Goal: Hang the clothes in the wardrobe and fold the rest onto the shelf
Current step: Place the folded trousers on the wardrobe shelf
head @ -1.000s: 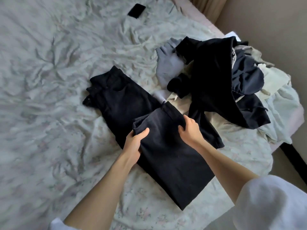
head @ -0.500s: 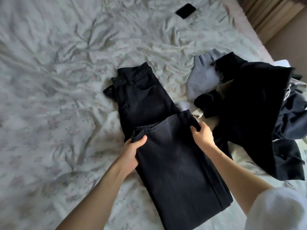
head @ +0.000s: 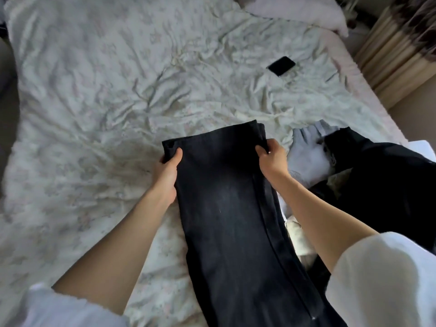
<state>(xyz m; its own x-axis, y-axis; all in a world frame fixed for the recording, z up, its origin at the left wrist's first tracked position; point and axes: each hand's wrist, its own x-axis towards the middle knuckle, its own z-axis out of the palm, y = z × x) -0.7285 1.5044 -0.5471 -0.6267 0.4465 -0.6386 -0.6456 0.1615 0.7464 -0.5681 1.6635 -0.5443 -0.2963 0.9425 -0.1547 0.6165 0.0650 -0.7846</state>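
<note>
Black trousers [head: 233, 220]: lie lengthwise on the bed, running from frame centre down to the 6 o'clock edge. The far end is a straight hem edge, doubled in layers, lifted slightly off the sheet. A seam runs along the right side of the fabric.
Left hand [head: 166, 175]: grips the far left corner of the trousers. The thumb lies on top of the cloth and the fingers curl under the edge.
Right hand [head: 271, 158]: grips the far right corner of the trousers. The fingers curl over the layered edge and pinch it.
Sleeves: white, pushed up on both forearms, visible at 7 o'clock and 4 o'clock.
Grey garment [head: 306, 156]: knit, crumpled, just beside the right hand at its 3 o'clock.
Dark clothes pile [head: 382, 185]: at 3 o'clock of the trousers, overlapping the grey garment's right edge. Pale fabric [head: 297, 234] shows beneath it, beside the right forearm.
Bed sheet [head: 106, 114]: pale, faint floral print, heavily creased, covering most of the frame.
Phone [head: 281, 66]: black, flat on the sheet at 1 o'clock, well apart from the trousers.
Pillow [head: 297, 10]: pale, at the 12 to 1 o'clock edge.
Curtain [head: 401, 48]: beige, pleated, at 2 o'clock beyond the bed.
</note>
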